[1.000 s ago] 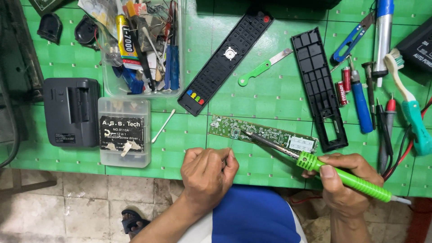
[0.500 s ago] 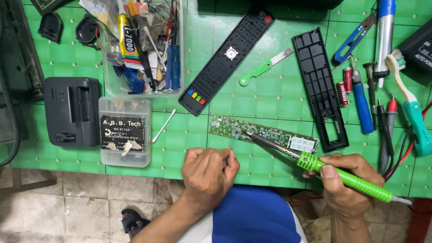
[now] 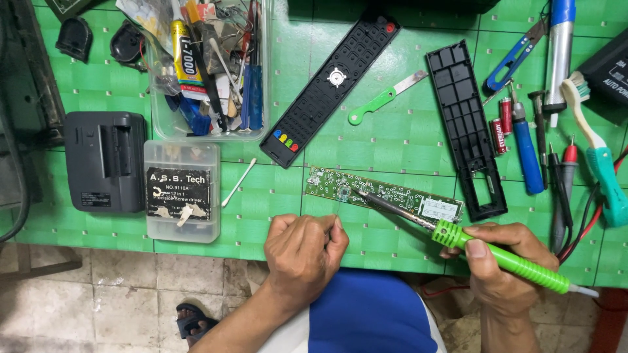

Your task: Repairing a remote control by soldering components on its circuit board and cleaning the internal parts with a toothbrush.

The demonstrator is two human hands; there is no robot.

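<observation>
A long green circuit board (image 3: 386,193) lies on the green table near its front edge. My right hand (image 3: 507,261) grips a soldering iron (image 3: 497,255) with a bright green handle; its metal tip rests on the board's left part. My left hand (image 3: 304,252) is closed just below the board's left end, pinching a thin wire that points up toward the tip. Above the board lie the black front shell of a remote control (image 3: 330,85) and its black back shell (image 3: 466,127).
A clear tub of tools and a glue tube (image 3: 209,65) stands at the back left, a small clear screwdriver box (image 3: 181,189) and a black box (image 3: 104,160) below it. A green-handled blade (image 3: 383,98), a cotton swab (image 3: 237,183), screwdrivers, batteries (image 3: 504,124) and a toothbrush (image 3: 598,157) lie around.
</observation>
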